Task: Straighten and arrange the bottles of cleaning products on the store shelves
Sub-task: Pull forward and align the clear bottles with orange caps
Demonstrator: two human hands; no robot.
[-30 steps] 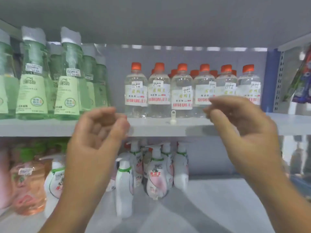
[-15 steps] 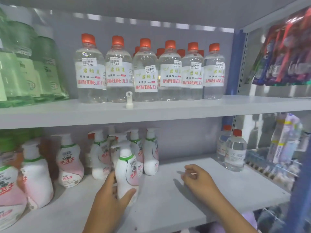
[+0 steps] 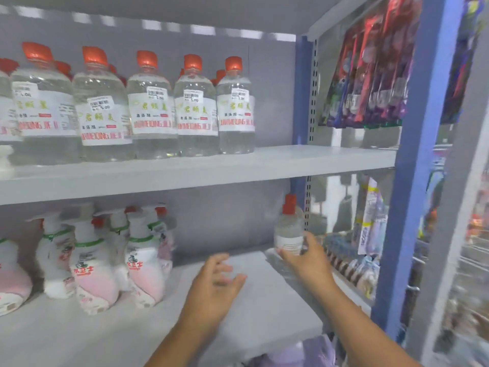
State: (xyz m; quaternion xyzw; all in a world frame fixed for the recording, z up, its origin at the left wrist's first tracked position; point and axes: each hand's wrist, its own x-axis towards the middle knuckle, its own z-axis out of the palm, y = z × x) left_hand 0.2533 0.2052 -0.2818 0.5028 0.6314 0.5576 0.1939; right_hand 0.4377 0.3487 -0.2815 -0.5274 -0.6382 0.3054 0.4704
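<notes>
So the right hand [image 3: 308, 256] has jumped over to the far right end of the lower shelf [image 3: 264, 308] and now has its fingers wrapped around a small clear bottle with a red cap [image 3: 289, 230], down at the label. Half a second ago that hand was just curled up resting on the bare shelf, and two of these little bottles stood alone in that corner. Now I can only make out one for sure; there's a second red bit right behind its cap, but it's too blurry to call.

The left hand [image 3: 214, 280] has let go of the white-and-pink pump bottle it was holding a moment ago. It's hovering over the shelf with fingers loose and spread, gripping nothing. The pump bottles [image 3: 92, 263] are bunched up off to its left, and there's a wide bare stretch of shelf between the two hands.

My read: the pump bottle job is parked and the stray small bottle is next. It looks like the same product as the big red-capped clear bottles [image 3: 195, 112] lined up on the shelf above both hands, so probably it gets regrouped or pulled forward.
</notes>
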